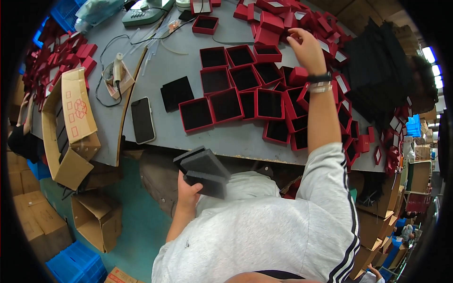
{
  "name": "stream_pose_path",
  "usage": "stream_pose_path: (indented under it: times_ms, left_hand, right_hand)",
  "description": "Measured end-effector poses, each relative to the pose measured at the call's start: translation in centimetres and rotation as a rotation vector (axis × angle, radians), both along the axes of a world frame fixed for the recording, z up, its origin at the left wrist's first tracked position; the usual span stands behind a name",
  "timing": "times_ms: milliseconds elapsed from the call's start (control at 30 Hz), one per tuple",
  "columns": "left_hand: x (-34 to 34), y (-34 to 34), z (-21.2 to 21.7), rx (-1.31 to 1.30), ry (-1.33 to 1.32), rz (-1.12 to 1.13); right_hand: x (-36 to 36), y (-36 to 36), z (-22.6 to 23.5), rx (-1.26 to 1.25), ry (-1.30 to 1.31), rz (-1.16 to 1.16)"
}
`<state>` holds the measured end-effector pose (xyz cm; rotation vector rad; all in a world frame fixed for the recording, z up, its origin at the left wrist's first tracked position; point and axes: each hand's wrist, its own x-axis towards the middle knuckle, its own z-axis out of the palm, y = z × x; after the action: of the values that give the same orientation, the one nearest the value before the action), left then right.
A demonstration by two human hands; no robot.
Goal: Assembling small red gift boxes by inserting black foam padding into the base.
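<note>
My left hand [188, 191] is below the table's front edge, wrapped round a stack of black foam pads [205, 165] that fan apart at the top. Out over the heap of small red boxes [271, 21] at the far right reaches my right hand [306, 49]. Its fingers are bent, with the thumb apart from them, and I see nothing held between them. Open red box trays [226, 104] with black insides stand in uneven rows in front of me. To their left, dark square pads [177, 93] lie flat on the table.
A phone [143, 120] lies near the front edge. Beside it are a corded tool [117, 70] and a cut cardboard box [75, 106]. Dark sheets [382, 70] are stacked at the right. Blue crates [78, 264] sit on the floor. Another person's arm [27, 113] shows at far left.
</note>
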<state>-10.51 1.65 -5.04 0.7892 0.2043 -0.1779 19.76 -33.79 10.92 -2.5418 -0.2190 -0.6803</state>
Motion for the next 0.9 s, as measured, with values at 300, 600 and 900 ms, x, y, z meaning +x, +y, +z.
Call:
stream_pose_path:
  times_ms: [300,600,900]
  left_hand:
    - [2.6,-0.4,-0.2,0.059,0.088,0.065]
    - [4.9,-0.6,-0.2,0.098,0.182,0.125]
    - [5.8,-0.2,-0.2,0.019,0.171,0.06]
  right_hand:
    - [17.7,-0.5,-11.1,-0.053,0.636,-0.451]
    - [21.1,1.0,-11.0,-0.005,0.673,-0.568]
    - [21.2,-5.0,-10.6,0.269,0.217,-0.366]
